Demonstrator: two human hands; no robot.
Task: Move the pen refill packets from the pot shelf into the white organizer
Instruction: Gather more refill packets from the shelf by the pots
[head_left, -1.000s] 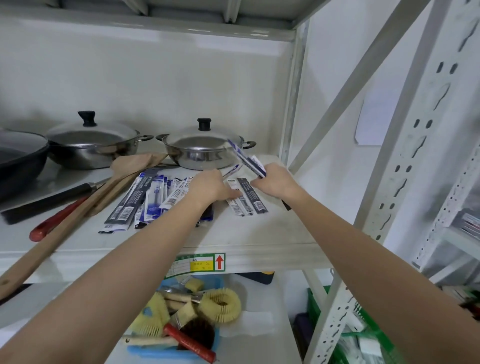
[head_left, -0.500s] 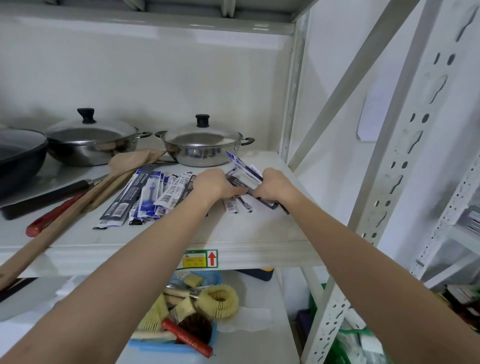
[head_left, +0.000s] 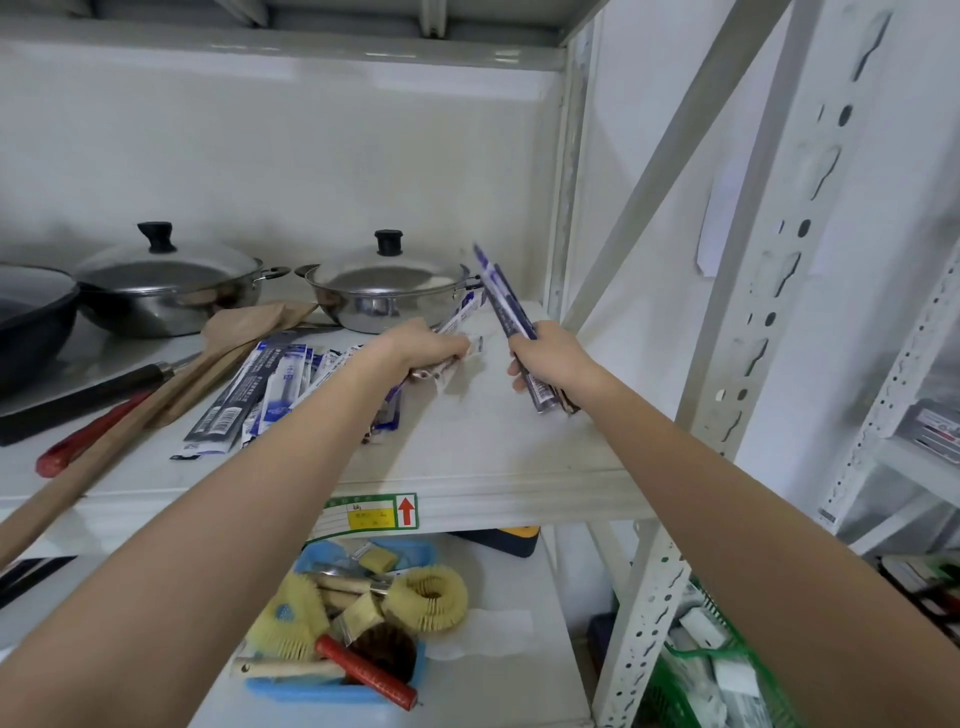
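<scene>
Between the two hands little shelf (head_left: 467, 447) lies bare: the right hand (head_left: 550, 358) grips a bundle of packets (head_left: 506, 301), the left hand (head_left: 421, 351) clutches a few more (head_left: 460, 317). Left of that grip, a loose spread (head_left: 260, 384) waits; no white organizer shows, so most remains.

My left hand (head_left: 434, 349) gathered the last loose packets (head_left: 457, 332) off the pot shelf (head_left: 498, 447). My right hand (head_left: 550, 358) drew apart, lifting its bundle (head_left: 506, 306) upright.

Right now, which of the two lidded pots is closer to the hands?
The right-hand steel pot, directly behind the left hand; the other lidded pot stands farther left.
</scene>
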